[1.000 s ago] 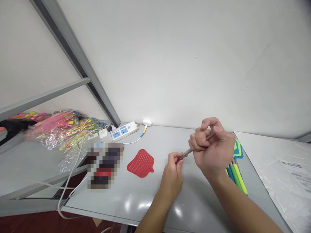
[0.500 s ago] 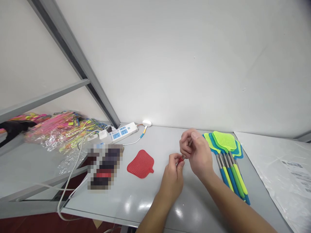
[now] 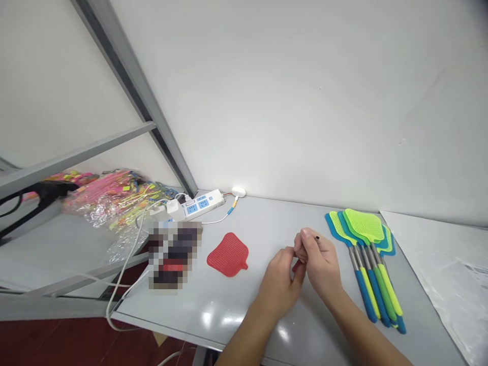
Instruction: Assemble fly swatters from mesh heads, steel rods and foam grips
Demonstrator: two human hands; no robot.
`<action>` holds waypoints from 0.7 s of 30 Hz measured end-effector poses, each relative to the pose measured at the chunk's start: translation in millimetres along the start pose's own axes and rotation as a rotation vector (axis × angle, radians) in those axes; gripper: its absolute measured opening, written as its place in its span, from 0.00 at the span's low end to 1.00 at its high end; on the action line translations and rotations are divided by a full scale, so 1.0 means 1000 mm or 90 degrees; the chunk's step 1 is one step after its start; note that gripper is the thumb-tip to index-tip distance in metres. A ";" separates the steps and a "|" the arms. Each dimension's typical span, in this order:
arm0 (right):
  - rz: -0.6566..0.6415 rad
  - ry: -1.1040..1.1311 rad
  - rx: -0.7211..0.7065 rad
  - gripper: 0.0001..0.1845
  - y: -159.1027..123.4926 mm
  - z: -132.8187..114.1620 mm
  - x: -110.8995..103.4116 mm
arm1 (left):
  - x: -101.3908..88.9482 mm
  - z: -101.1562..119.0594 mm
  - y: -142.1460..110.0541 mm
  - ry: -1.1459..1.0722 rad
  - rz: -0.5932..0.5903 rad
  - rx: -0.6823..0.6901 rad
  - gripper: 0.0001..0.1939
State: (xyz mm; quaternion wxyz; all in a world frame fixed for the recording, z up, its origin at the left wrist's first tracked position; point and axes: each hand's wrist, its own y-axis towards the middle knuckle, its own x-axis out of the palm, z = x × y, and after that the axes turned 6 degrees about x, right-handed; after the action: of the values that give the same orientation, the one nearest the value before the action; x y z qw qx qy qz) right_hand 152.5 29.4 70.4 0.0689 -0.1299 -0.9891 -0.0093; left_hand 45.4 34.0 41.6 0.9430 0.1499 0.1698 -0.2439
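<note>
My left hand (image 3: 281, 278) is closed around a red fly swatter handle (image 3: 297, 265), of which only a short piece shows between the fingers. Pressed up against it, my right hand (image 3: 318, 259) is closed too, and the dark end of a thin rod (image 3: 317, 238) pokes out above its thumb. The fingers cover where handle and rod meet. To the left of both hands, a red perforated fly swatter head (image 3: 229, 255) lies flat on the grey table (image 3: 213, 305). On the right is a stack of green and blue fly swatters (image 3: 366, 264) with metal shafts.
A white power strip (image 3: 204, 202) with plugs and cables stands at the back left, near a small white device (image 3: 238, 191). A pixelated object (image 3: 175, 256) lies in front. Bagged colourful items (image 3: 118, 195) fill the left shelf; white plastic packaging (image 3: 430, 264) covers the right.
My hands have come closer together, and the rod end now shows above my right hand. The whole view has shifted slightly, so the table things appear further right.
</note>
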 end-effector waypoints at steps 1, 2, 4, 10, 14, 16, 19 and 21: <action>0.010 -0.007 -0.002 0.23 -0.001 0.004 -0.002 | 0.000 0.000 0.000 0.007 -0.006 0.003 0.07; 0.017 -0.013 -0.005 0.23 -0.002 0.007 -0.004 | 0.000 0.001 0.000 0.011 -0.012 0.005 0.07; 0.025 -0.021 -0.016 0.23 -0.003 0.012 -0.008 | 0.001 0.001 0.000 0.021 -0.020 0.004 0.06; 0.013 -0.008 -0.064 0.22 0.000 0.022 -0.012 | 0.002 -0.003 0.004 0.058 -0.051 -0.011 0.07; -0.010 0.001 -0.071 0.22 0.004 0.030 -0.011 | 0.000 -0.004 0.008 0.049 -0.075 -0.009 0.10; -0.020 0.003 -0.066 0.22 0.006 0.034 -0.011 | -0.001 -0.003 0.010 0.045 -0.082 -0.013 0.11; -0.023 0.003 -0.061 0.23 0.007 0.039 -0.012 | -0.001 -0.002 0.011 0.046 -0.076 -0.032 0.12; -0.024 -0.003 -0.057 0.22 0.007 0.042 -0.012 | -0.001 -0.003 0.011 0.046 -0.075 -0.041 0.11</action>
State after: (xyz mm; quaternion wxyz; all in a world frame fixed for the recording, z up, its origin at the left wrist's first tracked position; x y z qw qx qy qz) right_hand 160.3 34.3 26.8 0.0608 -0.1138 -0.9901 -0.0549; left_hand 49.1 44.4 41.5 0.9247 0.1179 0.2198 -0.2876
